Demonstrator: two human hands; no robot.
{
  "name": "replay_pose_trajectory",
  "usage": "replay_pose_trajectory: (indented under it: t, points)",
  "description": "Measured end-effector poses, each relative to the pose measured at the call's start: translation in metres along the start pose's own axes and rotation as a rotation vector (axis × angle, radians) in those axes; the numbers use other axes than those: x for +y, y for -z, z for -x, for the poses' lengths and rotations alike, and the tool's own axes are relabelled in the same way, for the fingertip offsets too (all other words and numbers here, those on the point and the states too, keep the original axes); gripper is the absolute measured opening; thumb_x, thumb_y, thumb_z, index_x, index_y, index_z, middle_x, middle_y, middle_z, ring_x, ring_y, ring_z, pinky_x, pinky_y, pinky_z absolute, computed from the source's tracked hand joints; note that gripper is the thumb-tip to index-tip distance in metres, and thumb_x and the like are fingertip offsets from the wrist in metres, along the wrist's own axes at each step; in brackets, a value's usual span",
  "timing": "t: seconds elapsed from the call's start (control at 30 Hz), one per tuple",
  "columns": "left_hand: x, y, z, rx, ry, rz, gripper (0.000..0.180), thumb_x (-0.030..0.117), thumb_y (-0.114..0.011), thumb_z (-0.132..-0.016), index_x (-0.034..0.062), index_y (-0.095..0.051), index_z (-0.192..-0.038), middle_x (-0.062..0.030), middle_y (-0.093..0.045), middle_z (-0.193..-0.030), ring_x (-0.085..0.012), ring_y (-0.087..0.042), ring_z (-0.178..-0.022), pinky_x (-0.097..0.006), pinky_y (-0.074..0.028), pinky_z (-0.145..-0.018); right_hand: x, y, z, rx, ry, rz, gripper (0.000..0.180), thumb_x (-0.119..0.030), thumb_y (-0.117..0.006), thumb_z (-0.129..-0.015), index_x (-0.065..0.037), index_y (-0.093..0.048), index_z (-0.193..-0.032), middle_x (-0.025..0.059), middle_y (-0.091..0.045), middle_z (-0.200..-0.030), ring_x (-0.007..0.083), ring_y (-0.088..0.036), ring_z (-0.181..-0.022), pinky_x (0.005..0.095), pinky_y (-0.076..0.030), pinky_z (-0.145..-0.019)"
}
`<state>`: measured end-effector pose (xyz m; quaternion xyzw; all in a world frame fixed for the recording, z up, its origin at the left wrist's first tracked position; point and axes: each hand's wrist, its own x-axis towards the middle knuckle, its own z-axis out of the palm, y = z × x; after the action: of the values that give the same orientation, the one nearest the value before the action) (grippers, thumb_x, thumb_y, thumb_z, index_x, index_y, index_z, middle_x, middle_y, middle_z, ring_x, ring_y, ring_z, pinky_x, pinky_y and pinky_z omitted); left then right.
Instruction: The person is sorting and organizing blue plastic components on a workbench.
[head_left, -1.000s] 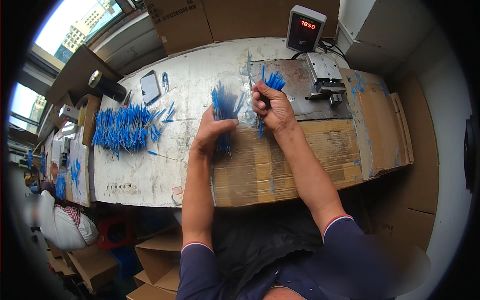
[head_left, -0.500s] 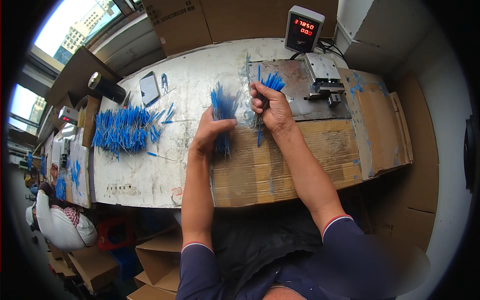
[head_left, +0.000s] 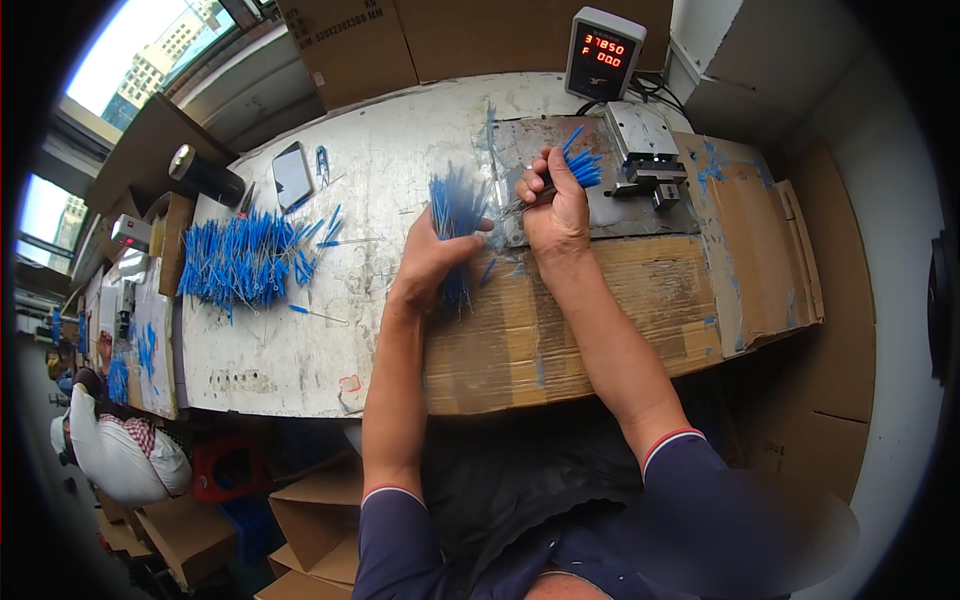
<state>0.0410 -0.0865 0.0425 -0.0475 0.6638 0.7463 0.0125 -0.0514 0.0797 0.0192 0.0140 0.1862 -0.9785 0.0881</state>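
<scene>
Two hands work at the scuffed white table [head_left: 330,330]. The left hand [head_left: 432,262] grips a fanned bundle of thin blue plastic ties [head_left: 455,205]; the right hand [head_left: 556,205], clenched on a smaller tuft of blue ties [head_left: 582,166], has risen from the bundle toward the grey metal press [head_left: 645,150] since a second ago. A loose blue pile [head_left: 240,262] lies well to the left, leaving bare table between, and flattened brown cardboard [head_left: 560,330] covers the near edge.

Bright daylight from upper-left windows [head_left: 120,70], soft shadows, fisheye-bent, dark-vignetted edges
</scene>
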Motion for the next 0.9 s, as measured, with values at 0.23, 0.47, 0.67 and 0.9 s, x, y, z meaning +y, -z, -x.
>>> replay_pose_trajectory:
  t: [0.23,0.47,0.67,0.9]
  points:
    - [-0.005,-0.016,-0.004,-0.005,0.008,-0.198,0.043,0.005,-0.077,-0.075,0.0007,-0.062,-0.115,-0.0047,-0.067,-0.092,-0.0115,-0.062,-0.076,-0.028,-0.052,-0.071,0.0,-0.001,-0.002,0.044,0.042,-0.03,0.022,-0.025,-0.067,-0.102,-0.005,-0.06,-0.105,0.0032,-0.058,-0.085,0.0145,-0.052,-0.07,0.03,-0.044,-0.063]
    - [-0.008,-0.017,-0.006,0.043,-0.063,-0.251,0.039,0.005,-0.08,-0.075,0.0026,-0.061,-0.109,-0.0021,-0.064,-0.083,-0.0096,-0.059,-0.064,-0.027,-0.051,-0.059,-0.001,0.0,-0.003,0.025,0.039,-0.041,0.024,-0.028,-0.066,-0.103,-0.005,-0.059,-0.107,0.003,-0.057,-0.086,0.0149,-0.053,-0.073,0.0309,-0.045,-0.065]
    - [0.001,-0.002,0.001,0.112,0.061,0.012,0.045,0.009,-0.08,-0.075,0.0016,-0.062,-0.116,-0.0035,-0.066,-0.095,-0.014,-0.063,-0.086,-0.03,-0.052,-0.081,-0.016,-0.015,0.002,0.144,0.195,0.249,0.018,-0.02,-0.072,-0.097,-0.003,-0.066,-0.102,0.0033,-0.064,-0.079,0.013,-0.057,-0.062,0.0282,-0.044,-0.054]
    - [-0.004,0.01,0.0,0.029,0.069,0.134,0.045,0.012,-0.082,-0.074,0.0,-0.06,-0.112,-0.0069,-0.068,-0.089,-0.0139,-0.063,-0.062,-0.028,-0.052,-0.058,0.0,-0.029,0.018,0.073,0.086,0.53,0.01,-0.011,-0.08,-0.089,-0.004,-0.073,-0.088,0.0018,-0.066,-0.073,0.0042,-0.05,-0.051,0.0216,-0.033,-0.043]
